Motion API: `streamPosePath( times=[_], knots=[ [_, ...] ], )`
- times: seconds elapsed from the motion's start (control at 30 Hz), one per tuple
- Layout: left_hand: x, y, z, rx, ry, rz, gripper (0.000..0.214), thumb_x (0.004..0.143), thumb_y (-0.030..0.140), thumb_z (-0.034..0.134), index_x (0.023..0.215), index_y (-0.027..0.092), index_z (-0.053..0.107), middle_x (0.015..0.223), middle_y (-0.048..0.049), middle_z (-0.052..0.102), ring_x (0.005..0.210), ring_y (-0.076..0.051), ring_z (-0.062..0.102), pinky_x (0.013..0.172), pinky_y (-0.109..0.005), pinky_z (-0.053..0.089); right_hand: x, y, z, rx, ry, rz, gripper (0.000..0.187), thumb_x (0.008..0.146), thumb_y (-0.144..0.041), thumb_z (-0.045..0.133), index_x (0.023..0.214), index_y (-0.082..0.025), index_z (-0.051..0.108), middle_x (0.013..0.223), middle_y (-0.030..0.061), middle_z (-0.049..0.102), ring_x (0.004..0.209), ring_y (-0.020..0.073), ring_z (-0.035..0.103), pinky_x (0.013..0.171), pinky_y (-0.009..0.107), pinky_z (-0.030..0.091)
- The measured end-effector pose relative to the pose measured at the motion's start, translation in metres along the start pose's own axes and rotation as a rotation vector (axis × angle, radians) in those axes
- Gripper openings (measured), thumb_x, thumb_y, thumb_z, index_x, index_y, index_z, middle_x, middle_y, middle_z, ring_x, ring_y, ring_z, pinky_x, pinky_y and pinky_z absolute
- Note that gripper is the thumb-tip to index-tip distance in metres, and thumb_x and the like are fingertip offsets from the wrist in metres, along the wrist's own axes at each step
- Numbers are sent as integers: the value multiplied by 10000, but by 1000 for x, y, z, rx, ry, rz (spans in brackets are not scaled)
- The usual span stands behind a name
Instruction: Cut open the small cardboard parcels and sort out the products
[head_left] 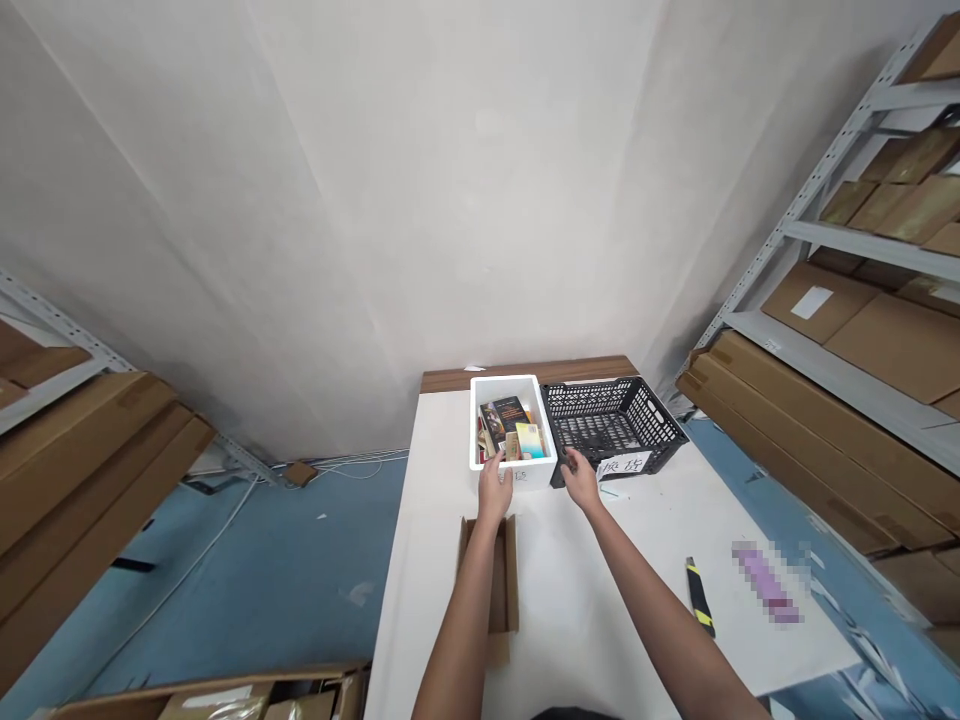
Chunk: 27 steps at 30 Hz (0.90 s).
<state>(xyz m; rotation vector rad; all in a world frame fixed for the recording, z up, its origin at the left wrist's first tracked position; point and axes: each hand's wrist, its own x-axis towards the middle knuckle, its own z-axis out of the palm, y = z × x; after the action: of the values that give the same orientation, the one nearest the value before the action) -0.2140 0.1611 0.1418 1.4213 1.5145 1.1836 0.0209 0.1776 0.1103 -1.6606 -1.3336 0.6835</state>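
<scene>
My left hand (495,490) is at the front wall of a white foam box (475,425), fingers apart and holding nothing. Inside the box lie a dark book or printed box (511,412), a yellow-and-blue packet (529,440) and other small items. My right hand (582,482) is by the front left corner of a black plastic crate (660,448), its fingers loosely curved and apart; whether they touch the rim I cannot tell. A paper label (624,463) with handwriting hangs on the crate's front. Beneath my left forearm sits an open cardboard box (512,575), partly hidden.
A black-and-yellow utility knife (699,598) and a blurred-out purple item (769,585) lie on the white table (570,620). Shelves of cardboard boxes (885,320) stand right, with more cartons (90,480) left. A filled carton (225,700) is at lower left.
</scene>
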Motion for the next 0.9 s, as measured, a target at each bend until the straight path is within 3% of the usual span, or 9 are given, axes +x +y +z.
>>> streamPosePath(
  times=[0.1,0.17,0.33,0.43,0.5,0.57,0.67,0.77,0.9],
  knots=[
    [-49,-26,26,66,-1,8,405,940,213,564,1328,235,677,1350,-99,689,1291,-249,622,1048,-415,550,-42,51,-4,-60,-34,78,531,793,-249,571,1304,-167,689,1253,140,726,1076,284,710,1002,434,556],
    [-81,-40,51,86,-91,-44,372,945,179,533,1280,226,688,1312,-97,703,1218,-224,661,980,-373,583,-71,80,-9,-138,-96,135,544,818,-229,552,1345,-172,676,1289,140,711,1089,278,711,1000,424,558],
    [-137,-74,103,382,-456,-330,441,893,127,573,1313,221,673,1439,-88,651,1326,-209,616,1161,-347,462,-135,137,-19,-383,-458,172,611,850,-169,533,1454,-194,627,1508,128,584,1404,269,549,1186,409,420],
    [-150,-102,114,488,-492,-470,506,810,100,633,1305,190,688,1647,-146,444,1504,-322,448,1249,-463,357,-174,173,-30,-495,-629,227,643,861,-168,567,1502,-214,594,1596,116,509,1489,298,461,1225,443,368],
    [-154,-121,116,595,-456,-505,550,782,93,644,1324,178,682,1751,-149,223,1608,-381,216,1286,-539,259,-198,197,-42,-519,-684,247,647,877,-184,571,1521,-249,577,1622,95,486,1501,304,446,1227,460,365],
    [-155,-139,120,660,-417,-528,594,780,108,641,1371,169,651,1772,-151,116,1632,-391,64,1285,-581,228,-217,219,-58,-508,-718,252,623,895,-213,566,1516,-265,586,1641,86,463,1507,304,441,1227,465,369],
    [-165,-155,135,633,-418,-571,684,785,133,628,1466,132,566,1749,-213,162,1627,-400,86,1237,-603,318,-234,244,-77,-452,-747,268,585,911,-248,551,1493,-265,613,1643,78,463,1523,290,424,1231,463,369],
    [-188,-156,161,579,-436,-537,716,775,115,614,1485,76,541,1698,-253,296,1617,-364,183,1254,-531,328,-234,253,-81,-369,-730,324,593,895,-263,568,1486,-248,618,1603,84,517,1522,273,429,1240,456,358],
    [-229,-140,201,472,-450,-474,654,798,90,549,1446,154,615,1580,-139,546,1545,-239,401,1297,-413,298,-219,237,-69,-159,-593,364,490,897,-440,617,1311,-207,735,1423,122,676,1378,288,586,1172,441,429]
  ],
)
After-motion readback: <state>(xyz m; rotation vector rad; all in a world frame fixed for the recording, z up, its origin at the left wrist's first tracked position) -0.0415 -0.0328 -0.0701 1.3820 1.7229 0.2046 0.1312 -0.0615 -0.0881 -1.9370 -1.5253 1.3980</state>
